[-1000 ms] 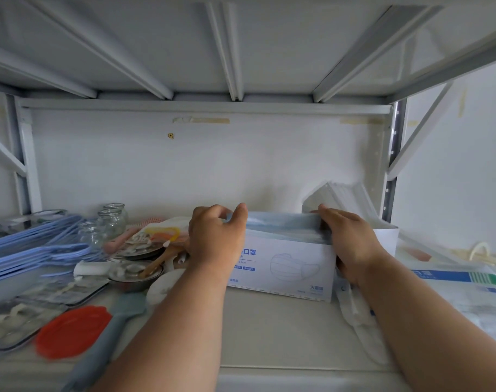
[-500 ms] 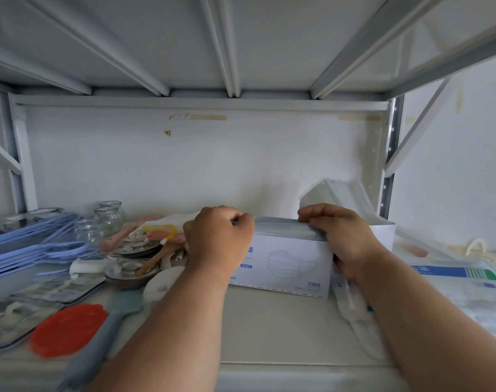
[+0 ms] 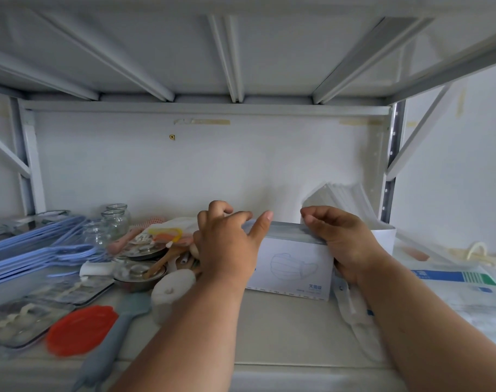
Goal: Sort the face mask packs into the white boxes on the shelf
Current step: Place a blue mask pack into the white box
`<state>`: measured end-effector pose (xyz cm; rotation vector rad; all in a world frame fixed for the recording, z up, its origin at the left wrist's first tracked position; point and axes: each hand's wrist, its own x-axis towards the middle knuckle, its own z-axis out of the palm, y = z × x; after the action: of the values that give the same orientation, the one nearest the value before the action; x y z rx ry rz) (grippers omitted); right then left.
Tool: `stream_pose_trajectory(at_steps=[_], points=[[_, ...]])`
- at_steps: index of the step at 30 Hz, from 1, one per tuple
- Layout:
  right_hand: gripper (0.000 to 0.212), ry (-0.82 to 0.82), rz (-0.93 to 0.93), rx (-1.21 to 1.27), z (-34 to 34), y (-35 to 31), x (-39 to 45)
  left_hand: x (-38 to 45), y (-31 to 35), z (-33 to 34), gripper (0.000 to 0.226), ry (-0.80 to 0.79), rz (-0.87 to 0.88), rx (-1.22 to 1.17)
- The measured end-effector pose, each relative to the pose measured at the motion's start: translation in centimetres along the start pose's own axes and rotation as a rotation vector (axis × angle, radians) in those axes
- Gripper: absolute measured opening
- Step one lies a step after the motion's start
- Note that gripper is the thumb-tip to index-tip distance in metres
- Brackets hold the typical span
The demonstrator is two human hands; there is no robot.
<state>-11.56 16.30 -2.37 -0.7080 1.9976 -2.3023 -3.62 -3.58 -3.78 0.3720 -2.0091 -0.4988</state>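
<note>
Atop white box [image 3: 293, 267], 2 curled hands

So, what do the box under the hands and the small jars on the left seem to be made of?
White box: probably thin cardboard with a matte finish, judging by its printed face and crisp folded edges. Jars: apparently clear glass, see-through with bright glints.

Soft, even daylight, apparently from right, where wall [image 3: 453, 171] reads brightest. Cool bluish-white cast. No hard shadows; faint shade beneath arms on shelf [image 3: 283, 329]. No strong glare; dull sheen on jars [image 3: 115, 222]. Wide-angle distortion: struts [image 3: 227, 58] splay, uprights bow toward edges. Left clutter and lower corners smeared, soft. Print on box [image 3: 294, 264] barely legible.
</note>
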Motion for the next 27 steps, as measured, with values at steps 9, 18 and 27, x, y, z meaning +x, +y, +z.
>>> stream_pose_trajectory(at_steps=[9, 18, 27], points=[[0.013, -0.02, -0.008, -0.553, 1.8, -2.8, -0.4, -0.2, 2.0, -2.3, 0.076, -0.143, -0.186, -0.038], [0.027, -0.033, 0.003, -0.626, 1.4, -5.6, -3.2, -6.1, 3.3, -3.5, 0.141, -0.267, -0.506, -0.556], [0.034, -0.022, 0.024, -0.525, 0.3, -5.0, -7.4, -6.9, 3.7, -7.2, 0.089, -0.471, -0.38, -0.675]])
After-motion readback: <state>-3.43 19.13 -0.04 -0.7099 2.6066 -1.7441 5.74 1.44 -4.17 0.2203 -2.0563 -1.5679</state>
